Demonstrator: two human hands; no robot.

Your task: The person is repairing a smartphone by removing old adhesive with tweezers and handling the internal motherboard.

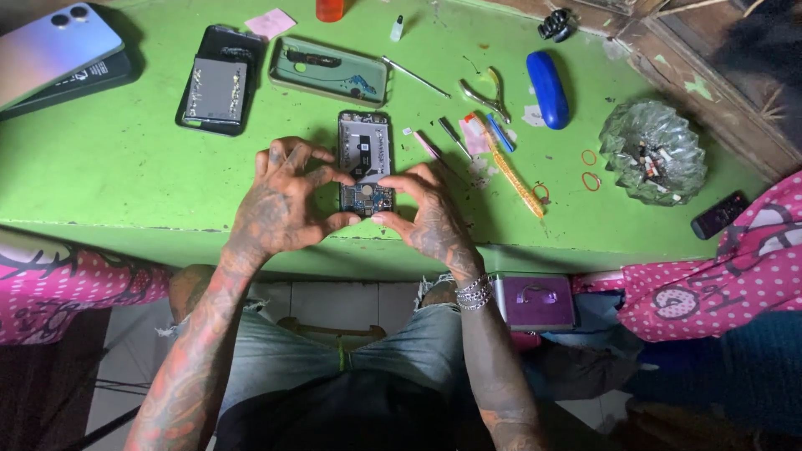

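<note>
An opened phone (pixel 365 154) with its back removed and circuit board showing lies on the green table (pixel 125 184) near the front edge. My left hand (pixel 284 200) grips its lower left side, thumb and forefinger pinching the bottom end. My right hand (pixel 426 213) holds the lower right side, fingertips meeting the left ones under the phone. Both forearms are tattooed; bracelets circle my right wrist.
A dismantled phone (pixel 219 83) and a green phone case (pixel 328 71) lie at the back. Nippers (pixel 486 96), a blue case (pixel 547 88), a yellow tool (pixel 516 179), small tools, rubber bands and a glass ashtray (pixel 652 150) sit right. A stack of phones (pixel 58 54) is far left.
</note>
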